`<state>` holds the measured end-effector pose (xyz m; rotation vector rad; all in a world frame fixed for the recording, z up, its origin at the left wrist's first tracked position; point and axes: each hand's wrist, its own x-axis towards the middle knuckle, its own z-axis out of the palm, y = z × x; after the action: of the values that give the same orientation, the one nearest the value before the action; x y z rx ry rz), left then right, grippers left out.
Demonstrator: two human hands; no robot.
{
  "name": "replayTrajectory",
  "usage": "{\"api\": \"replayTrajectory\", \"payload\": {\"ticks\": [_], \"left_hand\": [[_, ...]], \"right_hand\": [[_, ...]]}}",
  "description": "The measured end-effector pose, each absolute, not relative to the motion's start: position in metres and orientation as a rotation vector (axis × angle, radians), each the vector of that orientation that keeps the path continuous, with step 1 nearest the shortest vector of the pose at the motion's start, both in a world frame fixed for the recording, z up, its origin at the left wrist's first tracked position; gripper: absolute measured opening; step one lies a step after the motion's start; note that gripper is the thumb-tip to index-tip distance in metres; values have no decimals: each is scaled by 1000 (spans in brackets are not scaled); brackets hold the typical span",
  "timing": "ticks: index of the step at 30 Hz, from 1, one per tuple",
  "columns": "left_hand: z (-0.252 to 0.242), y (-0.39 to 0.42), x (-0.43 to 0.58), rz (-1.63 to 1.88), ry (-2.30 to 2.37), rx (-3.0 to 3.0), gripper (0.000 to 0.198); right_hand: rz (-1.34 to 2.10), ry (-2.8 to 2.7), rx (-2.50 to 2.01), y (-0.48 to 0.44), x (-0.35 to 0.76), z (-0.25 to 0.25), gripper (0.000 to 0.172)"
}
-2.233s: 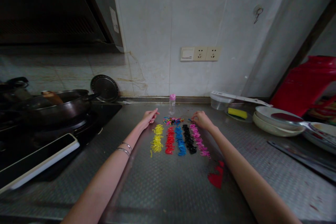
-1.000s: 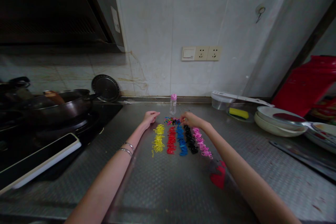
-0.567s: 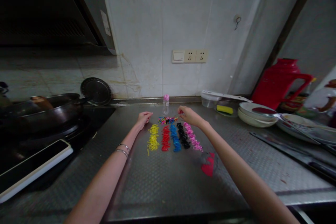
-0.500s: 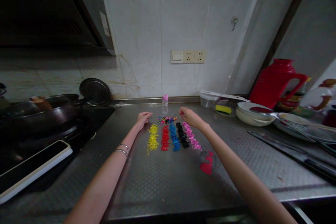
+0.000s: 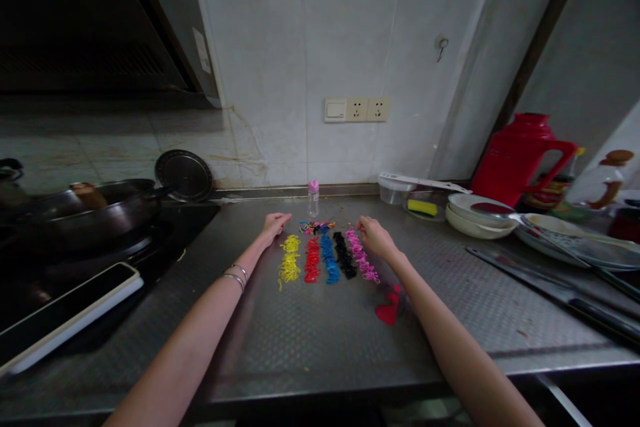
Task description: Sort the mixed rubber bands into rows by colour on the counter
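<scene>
Small elastic bands lie in rows on the steel counter point(image 5: 320, 340): yellow point(image 5: 289, 261), red point(image 5: 311, 259), blue point(image 5: 329, 258), black point(image 5: 345, 255) and pink point(image 5: 361, 255). A mixed heap of bands point(image 5: 317, 227) sits behind them, in front of a small bottle with a pink cap point(image 5: 313, 197). My left hand point(image 5: 273, 225) rests curled beside the top of the yellow row. My right hand point(image 5: 374, 235) is at the top of the pink row with its fingertips pinched; what it pinches is too small to make out.
A wok point(image 5: 95, 210) stands on the stove at left, with a white-edged phone or tablet point(image 5: 65, 320) lying near it. At right are a clear tub point(image 5: 395, 189), a yellow sponge point(image 5: 421, 207), stacked plates point(image 5: 477, 219), a red jug point(image 5: 523, 157) and a red lid point(image 5: 387, 310).
My right hand went from the pink row to the mixed heap, lifted, and came back to the top of the pink row. My head turned right, showing the red jug. The left hand stayed put.
</scene>
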<state>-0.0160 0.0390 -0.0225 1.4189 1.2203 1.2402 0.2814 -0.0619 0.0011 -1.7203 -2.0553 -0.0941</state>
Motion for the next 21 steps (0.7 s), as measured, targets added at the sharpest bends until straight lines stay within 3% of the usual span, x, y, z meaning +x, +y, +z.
{"api": "replayTrajectory", "payload": {"ticks": [6,12,21], "left_hand": [[-15,29,0,1207,1373,1789,25],[-1,-3,14,796,1395,2474,22],[-2,-19,21,548,1617,2629,24]], "right_hand": [[-117,-2058,-1790,-68,281,4,23],[-109,-2087,-1790,-69,279,6,21],[-87,-2104,-1740,-69,277,5,21]]}}
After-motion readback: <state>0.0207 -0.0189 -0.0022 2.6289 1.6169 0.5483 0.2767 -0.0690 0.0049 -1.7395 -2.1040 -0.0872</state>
